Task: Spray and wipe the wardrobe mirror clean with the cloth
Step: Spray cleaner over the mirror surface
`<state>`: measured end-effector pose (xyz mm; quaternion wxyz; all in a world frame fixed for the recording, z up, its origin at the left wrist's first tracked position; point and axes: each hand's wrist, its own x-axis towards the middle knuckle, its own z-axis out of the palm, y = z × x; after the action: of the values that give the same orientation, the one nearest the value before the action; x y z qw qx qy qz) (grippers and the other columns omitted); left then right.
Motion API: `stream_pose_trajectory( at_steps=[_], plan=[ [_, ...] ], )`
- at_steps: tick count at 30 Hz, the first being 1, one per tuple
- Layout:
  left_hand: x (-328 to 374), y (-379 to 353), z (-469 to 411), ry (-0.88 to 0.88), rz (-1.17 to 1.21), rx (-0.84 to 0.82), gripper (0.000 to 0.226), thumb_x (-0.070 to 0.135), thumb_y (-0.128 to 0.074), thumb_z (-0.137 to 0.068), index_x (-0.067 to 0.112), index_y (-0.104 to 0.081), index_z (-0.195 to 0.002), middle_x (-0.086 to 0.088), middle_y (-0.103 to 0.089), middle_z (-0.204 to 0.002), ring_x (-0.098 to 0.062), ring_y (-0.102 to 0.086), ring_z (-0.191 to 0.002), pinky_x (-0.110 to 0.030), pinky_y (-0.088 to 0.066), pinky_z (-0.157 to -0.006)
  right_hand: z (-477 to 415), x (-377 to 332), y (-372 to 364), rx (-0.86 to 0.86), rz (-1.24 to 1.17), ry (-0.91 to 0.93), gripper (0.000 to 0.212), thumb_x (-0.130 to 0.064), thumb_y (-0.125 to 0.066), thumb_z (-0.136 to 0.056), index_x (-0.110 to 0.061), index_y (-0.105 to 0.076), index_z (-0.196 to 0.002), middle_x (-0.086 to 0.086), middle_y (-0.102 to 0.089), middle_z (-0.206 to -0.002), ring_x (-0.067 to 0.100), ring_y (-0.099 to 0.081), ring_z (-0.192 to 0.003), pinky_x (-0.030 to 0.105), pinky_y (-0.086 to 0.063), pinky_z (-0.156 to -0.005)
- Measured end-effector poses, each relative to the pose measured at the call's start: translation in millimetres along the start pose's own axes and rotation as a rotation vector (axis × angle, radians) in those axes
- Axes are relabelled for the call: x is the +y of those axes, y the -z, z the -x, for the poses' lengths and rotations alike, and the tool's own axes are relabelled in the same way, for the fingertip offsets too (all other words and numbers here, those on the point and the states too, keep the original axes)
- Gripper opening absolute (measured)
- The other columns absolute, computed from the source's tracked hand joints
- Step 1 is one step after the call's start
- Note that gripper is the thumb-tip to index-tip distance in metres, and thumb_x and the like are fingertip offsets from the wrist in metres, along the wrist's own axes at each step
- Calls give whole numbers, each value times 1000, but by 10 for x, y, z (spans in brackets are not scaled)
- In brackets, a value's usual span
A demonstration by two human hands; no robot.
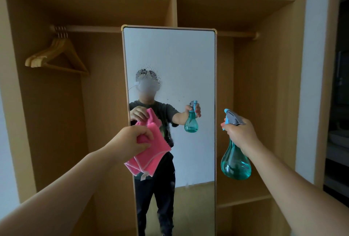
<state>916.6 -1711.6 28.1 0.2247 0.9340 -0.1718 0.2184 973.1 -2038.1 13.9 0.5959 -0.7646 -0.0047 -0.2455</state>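
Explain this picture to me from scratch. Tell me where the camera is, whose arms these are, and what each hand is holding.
There is no machine here. The camera sits on a person's head and looks forward and down, so the two bare arms reaching in from the bottom are that person's own.

The left hand grips a pink cloth, held up at the left edge of the tall mirror. The right hand holds a teal spray bottle by its neck, off to the right of the mirror, nozzle pointing left towards it.

The mirror stands upright in an open wooden wardrobe. Spray droplets already speckle the glass around its middle. The figure in the glass is only the person's reflection. Wooden hangers hang from the rail on the left.
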Motion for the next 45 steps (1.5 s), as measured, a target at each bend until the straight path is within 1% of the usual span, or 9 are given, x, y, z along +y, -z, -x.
stream_pose_trajectory(
  at_steps=[6,10,14,18,24,28,31,38,45],
  plan=[
    [-68,-14,46,-11,-24,-16,24,19,-70,-84,43,-63,-85,22,-62,-91,3,-59,-80,-10,-45,-57,66,123,-21,-8,2,-36,25,-20,-59,-93,-19,-61,-118,3,-65,-104,16,-58,-88,25,-38,-60],
    [-107,13,75,-10,-34,-7,22,19,-69,-85,41,-65,-86,23,-61,-92,4,-59,-81,-10,-46,-56,127,195,-36,5,6,-35,12,-11,-55,-89,-16,-66,-93,4,-64,-84,18,-57,-77,26,-37,-58],
    [-141,39,95,2,-30,2,21,20,-69,-85,39,-65,-88,23,-61,-91,4,-59,-80,-9,-47,-54,163,158,-99,-32,-4,19,10,-17,-61,-90,-24,-64,-97,3,-62,-85,14,-54,-71,25,-39,-57],
    [-201,64,149,11,-17,14,21,19,-69,-85,39,-65,-88,22,-62,-92,3,-60,-80,-9,-48,-54,181,95,-232,-100,-27,86,15,-18,-65,-90,-30,-59,-82,7,-61,-84,15,-54,-69,25,-41,-56],
    [-322,161,281,49,-17,17,24,18,-69,-85,41,-64,-86,22,-62,-94,2,-61,-82,-12,-51,-57,177,62,-533,-151,-2,141,6,-17,-66,-86,-16,-62,-82,-2,-54,-66,9,-48,-55,10,-37,-39],
    [-387,255,367,79,-28,26,26,18,-69,-85,43,-62,-83,22,-61,-93,2,-61,-81,-12,-49,-56,195,67,-675,-139,2,166,16,-8,-63,-79,-6,-53,-66,-5,-43,-53,8,-35,-45,13,-28,-38],
    [-422,298,416,83,-29,35,26,17,-69,-85,43,-62,-84,22,-62,-92,2,-60,-81,-12,-49,-58,255,78,-725,-169,85,177,20,-12,-58,-84,2,-58,-71,3,-50,-56,11,-40,-48,15,-29,-36],
    [-505,366,518,98,-39,54,22,17,-69,-85,39,-65,-87,24,-61,-91,5,-59,-80,-8,-47,-54,433,-110,-812,-276,25,234,26,-17,-59,-91,-14,-45,-69,3,-37,-63,13,-35,-55,26,-32,-52],
    [-592,454,654,134,-45,62,25,17,-68,-86,42,-63,-86,23,-61,-92,2,-60,-81,-9,-47,-53,580,-294,-1106,-320,11,272,16,-14,-59,-91,1,-56,-89,5,-46,-71,11,-43,-58,21,-37,-52]
  ],
)
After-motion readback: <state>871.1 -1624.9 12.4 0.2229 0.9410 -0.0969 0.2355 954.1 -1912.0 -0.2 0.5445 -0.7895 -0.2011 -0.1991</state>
